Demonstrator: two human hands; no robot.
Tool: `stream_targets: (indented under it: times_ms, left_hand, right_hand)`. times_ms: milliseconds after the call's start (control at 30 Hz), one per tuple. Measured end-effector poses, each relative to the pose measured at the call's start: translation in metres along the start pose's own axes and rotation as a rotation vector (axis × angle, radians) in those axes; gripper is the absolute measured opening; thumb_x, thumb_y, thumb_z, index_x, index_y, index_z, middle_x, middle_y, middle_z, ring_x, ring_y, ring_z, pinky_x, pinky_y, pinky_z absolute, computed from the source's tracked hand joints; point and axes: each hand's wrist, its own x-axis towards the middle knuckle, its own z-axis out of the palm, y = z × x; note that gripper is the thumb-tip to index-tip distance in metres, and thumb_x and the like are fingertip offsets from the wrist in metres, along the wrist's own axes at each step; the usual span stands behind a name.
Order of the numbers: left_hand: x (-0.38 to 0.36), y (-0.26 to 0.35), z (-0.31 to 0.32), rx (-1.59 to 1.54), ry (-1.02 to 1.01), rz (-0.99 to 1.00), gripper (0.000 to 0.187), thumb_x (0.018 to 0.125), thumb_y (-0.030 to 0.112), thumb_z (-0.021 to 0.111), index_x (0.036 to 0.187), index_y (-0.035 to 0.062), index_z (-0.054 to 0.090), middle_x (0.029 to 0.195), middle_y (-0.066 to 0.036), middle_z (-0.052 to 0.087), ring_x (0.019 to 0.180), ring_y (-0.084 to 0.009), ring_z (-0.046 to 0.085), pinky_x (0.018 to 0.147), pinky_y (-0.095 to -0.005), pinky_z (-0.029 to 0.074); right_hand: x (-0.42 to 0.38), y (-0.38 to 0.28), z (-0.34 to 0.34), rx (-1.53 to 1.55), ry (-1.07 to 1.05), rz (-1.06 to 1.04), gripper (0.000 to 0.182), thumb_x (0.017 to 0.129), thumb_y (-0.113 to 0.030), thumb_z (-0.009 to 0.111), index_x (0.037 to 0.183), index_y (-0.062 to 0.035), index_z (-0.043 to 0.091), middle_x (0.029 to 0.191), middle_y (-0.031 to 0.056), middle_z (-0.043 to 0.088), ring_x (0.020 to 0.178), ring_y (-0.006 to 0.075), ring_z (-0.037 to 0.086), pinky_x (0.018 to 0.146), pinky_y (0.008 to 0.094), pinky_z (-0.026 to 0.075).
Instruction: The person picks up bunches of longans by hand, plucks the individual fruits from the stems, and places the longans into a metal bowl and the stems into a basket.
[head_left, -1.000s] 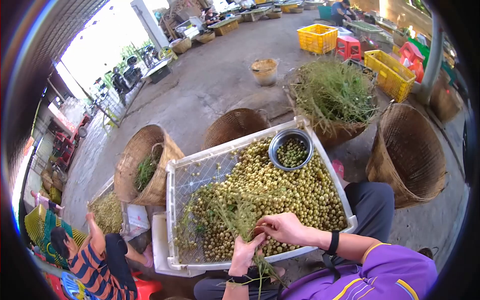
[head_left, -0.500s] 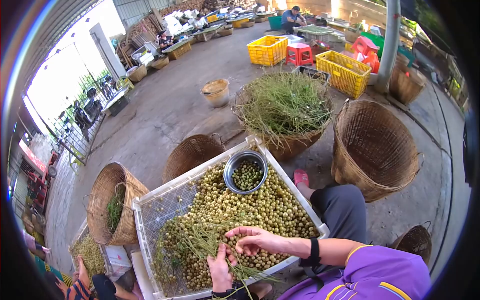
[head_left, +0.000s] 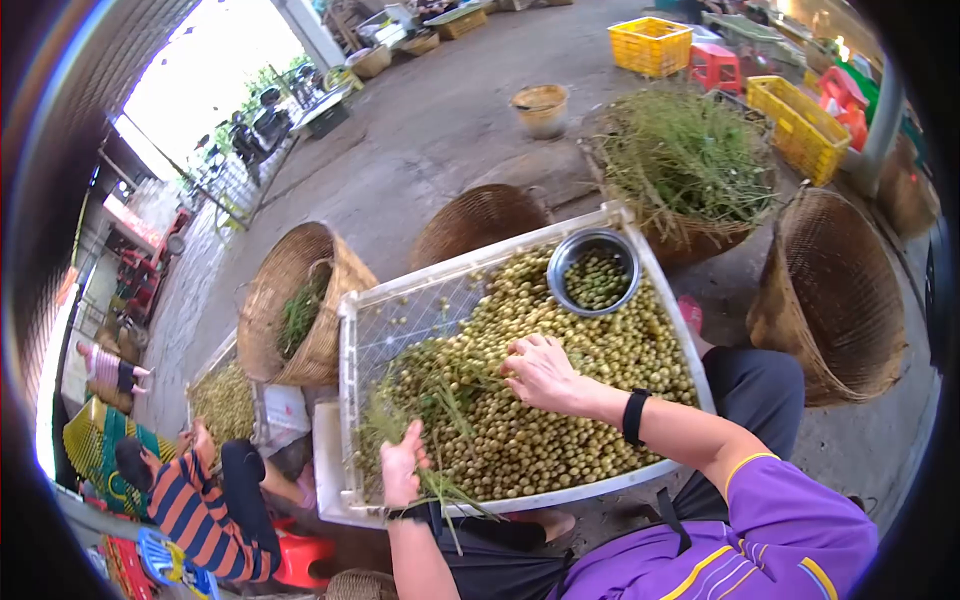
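A white plastic crate [head_left: 352,400] before me holds a heap of small round yellow-green fruits [head_left: 560,445]. My left hand [head_left: 402,465] is closed around a bunch of thin green stems [head_left: 440,488] at the crate's near left corner; loose ends hang over the rim. My right hand [head_left: 545,375] is above the middle of the heap, fingers curled down near the tips of more stems [head_left: 450,400]. What its fingertips hold, if anything, is hidden. On the fruits at the far corner rests a metal bowl [head_left: 594,272] with smaller, greener fruits inside.
Wicker baskets stand around the crate: one piled with stems [head_left: 690,165], one at right [head_left: 835,300], one at left [head_left: 300,300] with some greenery. At lower left a person in a striped shirt [head_left: 205,510] sits by another fruit tray [head_left: 225,400]. Yellow crates [head_left: 650,48] stand farther back.
My hands have moved apart: the left to the left with the stems, the right up over the fruits. The view has turned left and down, bringing the seated person more into view.
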Motion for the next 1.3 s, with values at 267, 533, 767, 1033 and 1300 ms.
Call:
stream_targets:
  times_ms: [267, 533, 767, 1033, 1300]
  left_hand:
    - [0.075, -0.061, 0.031, 0.633, -0.004, 0.27, 0.053, 0.06, 0.043, 0.081, 0.071, -0.0059, 0.064, 0.058, -0.007, 0.06, 0.05, -0.0143, 0.052, 0.049, -0.0318, 0.043]
    - [0.097, -0.061, 0.011, 0.253, 0.045, 0.275, 0.016, 0.068, 0.013, 0.067, 0.072, -0.003, 0.064, 0.056, -0.005, 0.059, 0.046, -0.0156, 0.053, 0.044, -0.0295, 0.04]
    - [0.088, -0.043, -0.042, 0.143, 0.071, 0.049, 0.013, 0.069, 0.012, 0.07, 0.07, 0.0026, 0.062, 0.052, 0.0, 0.051, 0.037, -0.0094, 0.042, 0.034, -0.0257, 0.03]
    - [-0.007, 0.024, 0.009, 0.034, -0.129, 0.126, 0.016, 0.087, 0.018, 0.056, 0.088, 0.0041, 0.064, 0.058, 0.004, 0.052, 0.042, -0.0049, 0.043, 0.035, -0.0226, 0.032]
    - [-0.011, -0.007, 0.103, -0.074, -0.134, -0.034, 0.039, 0.079, 0.033, 0.068, 0.1, 0.0017, 0.057, 0.084, -0.007, 0.063, 0.065, -0.0191, 0.063, 0.042, -0.0263, 0.043]
  right_hand:
    - [0.027, -0.02, 0.065, -0.268, -0.136, -0.018, 0.045, 0.074, -0.022, 0.062, 0.115, -0.0074, 0.051, 0.131, 0.0189, 0.037, 0.124, 0.0362, 0.031, 0.096, 0.0548, 0.027]
    - [0.053, 0.016, 0.024, 0.005, -0.172, 0.211, 0.032, 0.073, 0.0, 0.048, 0.105, 0.0018, 0.053, 0.092, 0.0177, 0.058, 0.086, 0.0267, 0.058, 0.074, 0.0354, 0.047]
    - [0.056, 0.049, -0.011, 0.775, -0.098, 0.465, 0.042, 0.075, -0.003, 0.05, 0.116, -0.0064, 0.055, 0.069, 0.0056, 0.06, 0.051, 0.0095, 0.054, 0.046, 0.0244, 0.047]
    - [0.03, 0.015, -0.009, 1.133, 0.046, 0.368, 0.038, 0.075, 0.002, 0.052, 0.112, -0.0034, 0.058, 0.071, -0.0032, 0.055, 0.057, 0.0022, 0.045, 0.053, 0.0174, 0.04]
    - [-0.014, -0.027, 0.023, 0.586, 0.205, 0.103, 0.033, 0.076, -0.004, 0.058, 0.109, -0.0071, 0.058, 0.085, 0.011, 0.061, 0.075, 0.0236, 0.059, 0.066, 0.0341, 0.048]
